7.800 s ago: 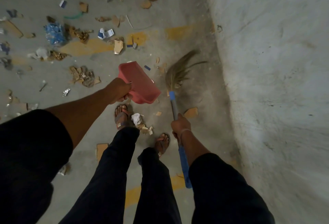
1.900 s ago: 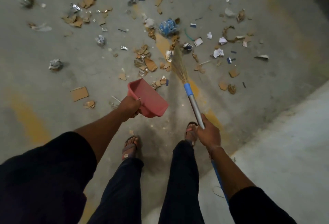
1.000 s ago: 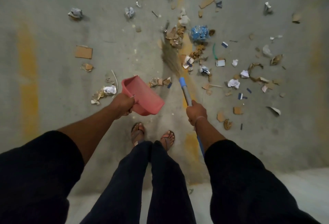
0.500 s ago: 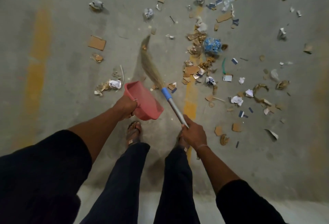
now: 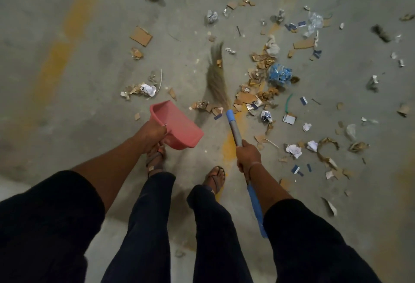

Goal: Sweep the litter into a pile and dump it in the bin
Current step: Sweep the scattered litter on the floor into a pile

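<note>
Litter is strewn over the concrete floor, thickest just right of the broom's bristles
The broom handle is gripped by the right hand, fingers wrapped fully round it; a pink dustpan is held clear of the floor by the left hand, closed on its handle; the bristles are blurred

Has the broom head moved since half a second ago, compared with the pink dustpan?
Yes. The broom head then leaned out beyond the pink dustpan's far left corner; it now stands right of the dustpan, closer to the blue crumpled wrapper.
</note>
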